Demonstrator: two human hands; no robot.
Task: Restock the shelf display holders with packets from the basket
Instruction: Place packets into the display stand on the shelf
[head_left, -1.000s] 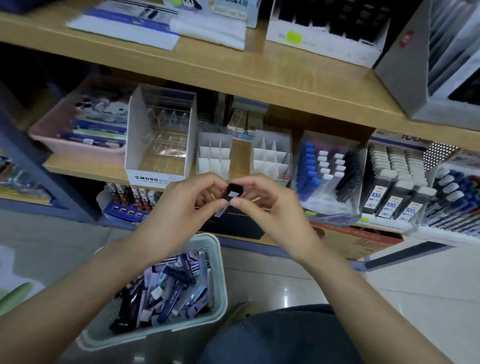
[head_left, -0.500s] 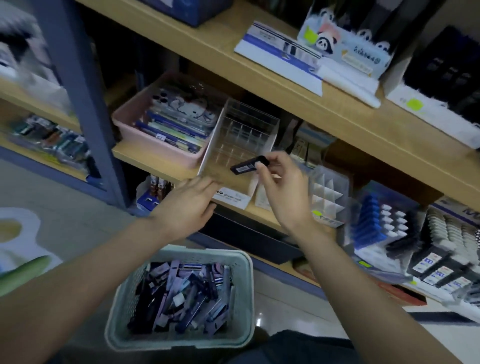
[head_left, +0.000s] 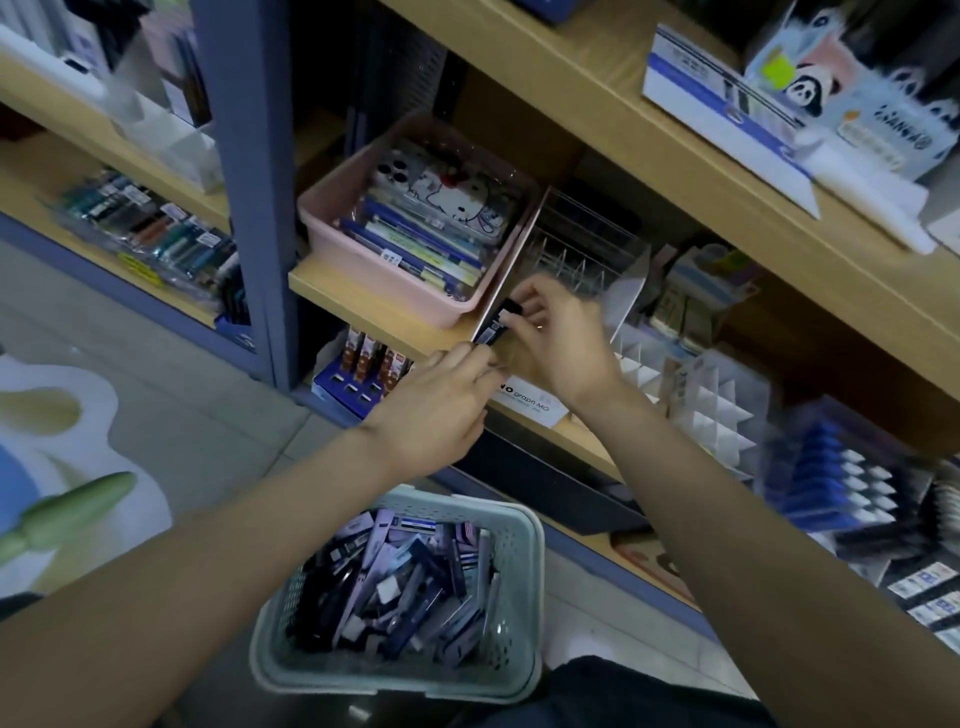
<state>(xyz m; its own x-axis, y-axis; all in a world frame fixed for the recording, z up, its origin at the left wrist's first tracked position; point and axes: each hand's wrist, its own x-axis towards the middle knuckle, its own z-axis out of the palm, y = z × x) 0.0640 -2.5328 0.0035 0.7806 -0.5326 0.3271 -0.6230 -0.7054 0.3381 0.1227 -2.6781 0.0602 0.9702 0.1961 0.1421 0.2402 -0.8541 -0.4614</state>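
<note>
Wooden shelving (head_left: 639, 130) with a blue upright (head_left: 244, 182) is seen stocked with stationery. On the middle shelf (head_left: 358, 306) a clear display holder (head_left: 582, 244) is set just beside a pink tray (head_left: 363, 278), at the shelf's front edge. A small black packet (head_left: 496, 325) is pinched, tilted, by the right hand (head_left: 563, 340) at the holder's front left corner. Its lower end is met by fingertips of the left hand (head_left: 436, 410); whether it is gripped there cannot be told. Below, a pale green basket (head_left: 524, 535) is filled with loose packets (head_left: 405, 587).

Dim indoor light, motion blur toward the right edge, wide-angle bending at the borders, dark shelf recesses
</note>
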